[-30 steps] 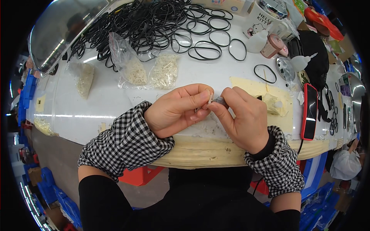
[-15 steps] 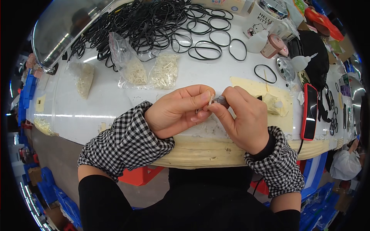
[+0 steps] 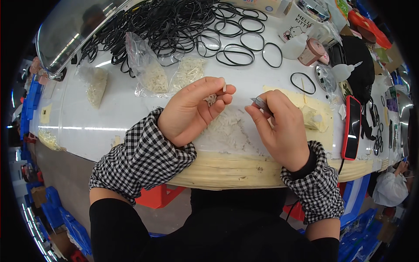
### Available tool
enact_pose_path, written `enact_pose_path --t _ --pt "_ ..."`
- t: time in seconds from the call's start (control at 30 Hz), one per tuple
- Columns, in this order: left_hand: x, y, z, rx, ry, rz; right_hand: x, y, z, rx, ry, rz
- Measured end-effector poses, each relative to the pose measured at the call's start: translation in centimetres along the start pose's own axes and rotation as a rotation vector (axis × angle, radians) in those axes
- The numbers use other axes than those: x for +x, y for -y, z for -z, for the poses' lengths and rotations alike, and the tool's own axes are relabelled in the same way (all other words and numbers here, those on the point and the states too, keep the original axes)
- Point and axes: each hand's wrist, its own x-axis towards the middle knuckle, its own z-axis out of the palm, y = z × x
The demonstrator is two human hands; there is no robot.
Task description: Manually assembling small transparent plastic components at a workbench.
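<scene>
My left hand [image 3: 187, 108] pinches a small white piece [image 3: 224, 87] between thumb and forefinger. More small whitish pieces [image 3: 211, 99] rest in its curled fingers. Opposite it, a short gap away, my right hand [image 3: 284, 131] grips a grey blade [image 3: 262, 105] whose pointed tip sticks out toward the left; the rest is hidden in the fingers. Thin white shavings [image 3: 227, 130] lie scattered on the white table [image 3: 131, 114] below and between the hands. Beyond my left hand lie clear plastic bags [image 3: 153, 81] of small whitish pieces.
A tangled heap of black rubber rings [image 3: 152, 30] covers the far side, near a shiny metal pan-like surface [image 3: 70, 39]. A red-edged phone [image 3: 352, 126] lies at right, near a yellowish sheet [image 3: 321, 135]. A white cup [image 3: 301, 22] and pink jar [image 3: 312, 51] stand behind.
My hands have come apart. The left has risen slightly away with the white piece, and the right has drawn right with the blade; the shavings beneath now show.
</scene>
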Motion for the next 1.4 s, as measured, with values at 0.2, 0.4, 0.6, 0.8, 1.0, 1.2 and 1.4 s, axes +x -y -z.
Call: enact_pose_path --t 0.2,0.4,0.6,0.8,1.0,1.2,1.4 --pt "0.3 0.2 0.5 -0.045 -0.092 -0.017 -0.5 -0.2 -0.4 -0.127 0.172 0.008" --pt "0.2 0.1 -0.2 0.103 -0.081 0.029 -0.7 -0.2 -0.6 -0.202 0.182 0.022" --pt "0.0 0.2 -0.1 0.322 0.056 0.154 0.2 0.1 -0.2 0.044 -0.010 0.111" --pt "0.1 0.4 0.5 0.244 0.237 0.233 0.1 0.4 0.3 0.150 -0.094 0.201" --pt "-0.2 0.3 0.1 0.188 0.180 0.200 0.2 0.9 0.6 0.174 -0.067 0.181" --pt "-0.1 0.5 -0.1 0.228 0.171 0.151 0.2 1.0 0.7 0.172 -0.048 0.146" --pt "-0.1 0.7 0.1 0.240 0.184 0.092 0.1 1.0 0.4 0.197 -0.050 0.136"
